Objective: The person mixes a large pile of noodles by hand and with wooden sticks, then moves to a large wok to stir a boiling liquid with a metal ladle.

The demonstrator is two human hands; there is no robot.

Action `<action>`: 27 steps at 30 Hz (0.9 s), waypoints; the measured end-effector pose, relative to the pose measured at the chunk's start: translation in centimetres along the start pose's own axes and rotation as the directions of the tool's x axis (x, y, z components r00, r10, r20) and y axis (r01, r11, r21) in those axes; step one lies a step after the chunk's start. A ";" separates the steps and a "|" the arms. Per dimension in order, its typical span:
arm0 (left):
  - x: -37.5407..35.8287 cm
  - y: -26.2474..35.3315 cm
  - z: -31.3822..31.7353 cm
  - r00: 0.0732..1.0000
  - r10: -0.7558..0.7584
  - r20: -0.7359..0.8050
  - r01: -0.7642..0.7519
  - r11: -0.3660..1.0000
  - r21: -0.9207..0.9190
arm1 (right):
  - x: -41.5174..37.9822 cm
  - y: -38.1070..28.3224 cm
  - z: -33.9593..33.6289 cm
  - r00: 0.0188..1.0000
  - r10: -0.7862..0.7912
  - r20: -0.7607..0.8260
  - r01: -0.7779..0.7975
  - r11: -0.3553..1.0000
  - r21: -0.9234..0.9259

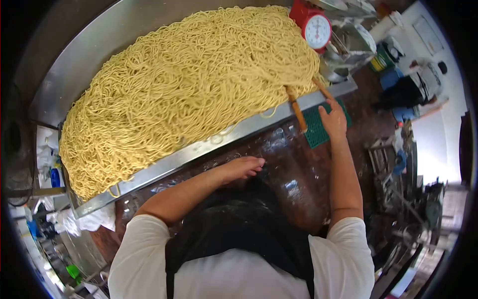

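Note:
A large heap of yellow noodles (pixel 199 74) fills a metal tray (pixel 199 151) in front of me. Two wooden sticks jut from the heap over the tray's near rim: one stick (pixel 297 110) lies free, and the other stick (pixel 322 88) ends at the fingertips of my right hand (pixel 335 121). The thumb of that hand stands apart from the fingers; whether they press on the stick is hard to see. My left hand (pixel 241 168) hovers before my dark apron, loosely bent, with nothing visible in it.
A red dial scale (pixel 317 31) stands at the tray's far right corner beside metal pans (pixel 353 45). Below the right end of the rim is a green mat (pixel 316 127). Another person (pixel 418 87) stands at the far right. White plastic bags (pixel 87 219) hang at lower left.

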State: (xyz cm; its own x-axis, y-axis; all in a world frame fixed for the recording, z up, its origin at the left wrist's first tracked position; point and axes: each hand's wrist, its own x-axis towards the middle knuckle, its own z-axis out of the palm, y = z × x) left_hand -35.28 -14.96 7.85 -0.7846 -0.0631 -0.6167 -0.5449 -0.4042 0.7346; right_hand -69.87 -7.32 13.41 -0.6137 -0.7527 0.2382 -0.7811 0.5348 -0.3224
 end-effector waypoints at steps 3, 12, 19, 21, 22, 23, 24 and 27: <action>9.5 5.1 3.7 0.999 -0.021 0.049 0.032 0.971 -0.239 | 6.6 4.4 1.6 0.986 0.087 0.144 -0.063 0.984 -0.169; 20.8 15.1 1.8 0.956 0.121 -0.269 -0.295 0.418 -0.859 | 14.0 8.1 1.1 0.672 0.117 0.731 -0.486 0.814 0.317; 2.3 12.4 -9.1 0.846 0.118 -0.520 0.009 0.972 0.235 | 20.5 4.2 -24.4 0.870 -0.305 0.388 0.390 0.906 -0.162; -7.7 15.1 -9.4 0.810 -0.014 -0.586 0.313 0.856 0.411 | 21.5 3.5 -29.5 0.849 -0.328 0.414 0.454 0.854 -0.254; -12.0 15.1 -9.0 0.765 0.068 -0.640 0.348 0.792 0.501 | 21.9 2.9 -31.6 0.831 -0.334 0.445 0.485 0.828 -0.282; -16.3 15.4 -8.4 0.768 0.035 -0.639 0.482 0.625 0.614 | 22.1 2.5 -33.0 0.778 -0.422 0.466 0.544 0.823 -0.163; -20.7 15.1 -6.5 0.699 -0.045 -0.714 0.541 0.687 0.485 | 22.6 2.1 -33.5 0.749 -0.454 0.483 0.567 0.816 -0.114; -31.6 15.4 1.2 0.530 -0.095 -0.843 0.485 0.849 0.209 | 22.4 -1.4 -33.4 0.688 -0.530 0.495 0.598 0.801 0.027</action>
State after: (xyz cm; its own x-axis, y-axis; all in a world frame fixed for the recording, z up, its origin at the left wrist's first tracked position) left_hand -19.22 -18.08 38.96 -0.1147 -0.7639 -0.6350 -0.9052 -0.1830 0.3837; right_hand -86.37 -12.08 49.82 0.0485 -0.9917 -0.1188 -0.9895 -0.0316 -0.1407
